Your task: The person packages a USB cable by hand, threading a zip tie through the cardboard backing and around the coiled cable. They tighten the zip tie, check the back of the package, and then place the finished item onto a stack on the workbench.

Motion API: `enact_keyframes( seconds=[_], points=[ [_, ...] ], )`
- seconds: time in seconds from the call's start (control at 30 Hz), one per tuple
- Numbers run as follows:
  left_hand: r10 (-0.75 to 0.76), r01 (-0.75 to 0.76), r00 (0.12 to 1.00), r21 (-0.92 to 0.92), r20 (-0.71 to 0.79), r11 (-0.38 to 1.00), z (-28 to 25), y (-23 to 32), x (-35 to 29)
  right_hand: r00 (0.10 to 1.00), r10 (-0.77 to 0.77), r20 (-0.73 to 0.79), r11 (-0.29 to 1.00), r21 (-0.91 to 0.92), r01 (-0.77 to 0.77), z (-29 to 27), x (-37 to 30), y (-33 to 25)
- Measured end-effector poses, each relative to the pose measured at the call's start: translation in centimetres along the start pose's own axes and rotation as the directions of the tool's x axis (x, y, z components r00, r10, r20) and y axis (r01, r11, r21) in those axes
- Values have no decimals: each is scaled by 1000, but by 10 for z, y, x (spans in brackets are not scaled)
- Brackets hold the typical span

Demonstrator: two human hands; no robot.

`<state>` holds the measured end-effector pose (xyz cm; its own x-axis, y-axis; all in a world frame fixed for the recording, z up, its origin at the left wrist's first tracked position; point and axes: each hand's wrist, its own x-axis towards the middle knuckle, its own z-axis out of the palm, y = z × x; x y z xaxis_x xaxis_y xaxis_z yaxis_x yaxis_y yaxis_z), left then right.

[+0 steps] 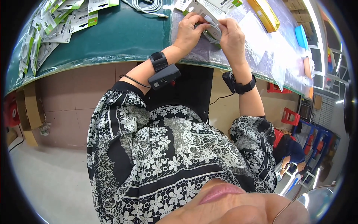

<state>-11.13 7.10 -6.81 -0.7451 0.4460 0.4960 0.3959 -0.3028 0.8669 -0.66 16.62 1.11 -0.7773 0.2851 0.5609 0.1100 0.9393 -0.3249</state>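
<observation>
The left hand [187,33] had fingertips closed on the cable [213,28], the right hand [233,38] clasping the card [197,8]; seemingly fastening, next needing steady pressure.

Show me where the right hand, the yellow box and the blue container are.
Right hand [232,36]: head view, back of the hand.
Yellow box [275,27]: head view, near end.
Blue container [300,37]: head view, side.

Open tabletop [123,43] stretch between fingers [192,19] and packages [59,33]
</observation>
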Motion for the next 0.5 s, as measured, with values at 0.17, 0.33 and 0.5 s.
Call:
enact_keyframes(
  seconds=[0.17,0.33,0.5],
  points=[
    [-128,123,992,-168,-16,978,0,7,-1,998,48,42,997,52,-50,-8,1,-3],
    [-316,333,942,-417,112,846,-2,1,8,997,-5,78,1000,21,3,-10,-1,-13],
    [-366,396,918,-361,151,844,-5,-2,11,994,-19,105,1000,26,17,-9,-1,-10]
  ],
)
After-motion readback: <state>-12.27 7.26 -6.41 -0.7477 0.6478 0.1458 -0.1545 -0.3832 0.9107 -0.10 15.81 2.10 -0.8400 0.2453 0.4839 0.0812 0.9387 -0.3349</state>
